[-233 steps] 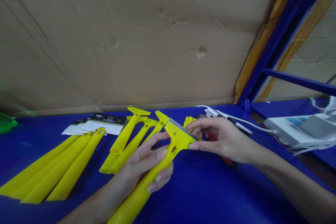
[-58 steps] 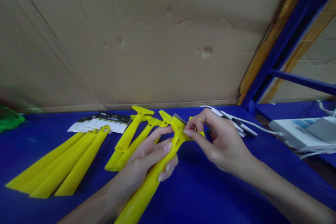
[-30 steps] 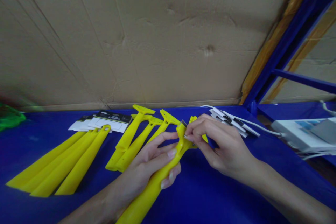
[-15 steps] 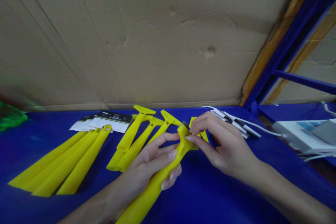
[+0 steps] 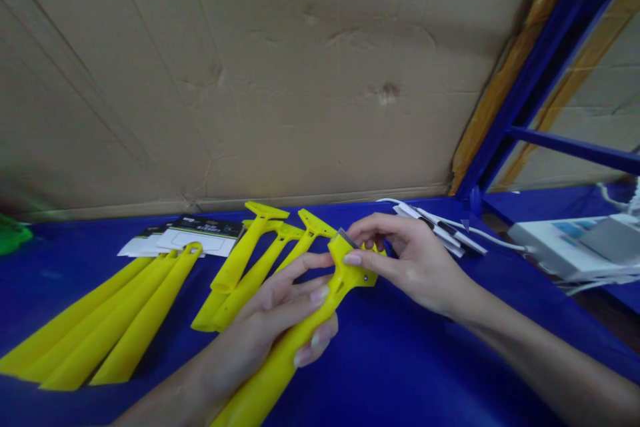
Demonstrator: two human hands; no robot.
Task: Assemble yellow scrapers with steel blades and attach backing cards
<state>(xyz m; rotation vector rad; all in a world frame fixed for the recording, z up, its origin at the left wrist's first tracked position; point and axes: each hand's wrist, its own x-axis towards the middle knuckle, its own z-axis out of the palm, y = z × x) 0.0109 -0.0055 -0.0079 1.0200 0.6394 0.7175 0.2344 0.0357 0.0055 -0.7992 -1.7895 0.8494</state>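
Observation:
A long yellow scraper [image 5: 300, 337] lies tilted in my left hand [image 5: 285, 303], whose fingers wrap round the handle just below the head. Along the head's upper edge a thin grey blade [image 5: 346, 237] shows. My right hand [image 5: 413, 257] pinches that blade against the head, its thumb on the yellow face and its fingers behind. A small screw shows at the head's right end. Behind my left hand lie several yellow scraper heads with short handles [image 5: 257, 240], partly overlapping.
Several yellow handles [image 5: 145, 320] fan out at the left, with black-and-white printed cards [image 5: 200, 233] at their looped ends. Small white-and-black pieces [image 5: 440, 230] lie behind my right hand. A white device [image 5: 560, 250] with cables stands right; cardboard [image 5: 300, 80] backs the blue table [image 5: 400, 373].
My right thumb has shifted from the blade's edge onto the face of the scraper head, and the hand has flattened. The view has drifted slightly to the right.

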